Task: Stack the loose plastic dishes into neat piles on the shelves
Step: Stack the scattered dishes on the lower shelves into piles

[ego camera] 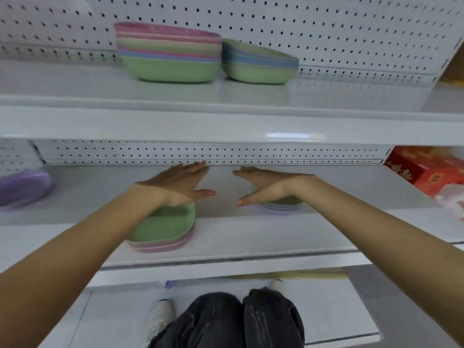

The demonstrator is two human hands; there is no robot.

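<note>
**HANDS OPEN ABOVE TWO DISH PILES, MIDDLE SHELF**

**Grip state.** The left hand [180, 183] and the right hand [266, 185] are both flat, palm down, with fingers straight and together and thumbs spread inward toward each other. Neither hand is closed around anything. The thumb tips are apart, and bare middle shelf [223, 227] shows between them.

**Under the left hand.** A green-topped pile [163, 227] of dishes sits directly below the left palm and wrist. Pink and lilac rims are layered beneath the green dish. The heel of the hand covers the pile's far edge; whether skin touches plastic cannot be told.

**Under the right hand.** A low pile [281, 206] lies beneath the right wrist. Only its near edge shows, in lilac and pale blue bands with a darker dish on top. Contact cannot be told here either.

**Beyond the fingertips.** The pegboard panel [226, 151] stands just past both sets of fingertips.

**Above the hands.** The upper shelf [75, 84] carries a tall pile [168, 54] above the left hand, green at the base and pink at the top. Close against its right side, above the right hand, is a shorter leaning pile [258, 62] whose rims slope down to the right.

**Outboard of the hands.** Well to the left of the left hand, on the same shelf, lie blurred purple dishes [22, 189]. Well to the right of the right hand is a red box [426, 172].

**Below the forearms.** Dark trousers [226, 320] and a white shoe [160, 315] are visible.
</note>
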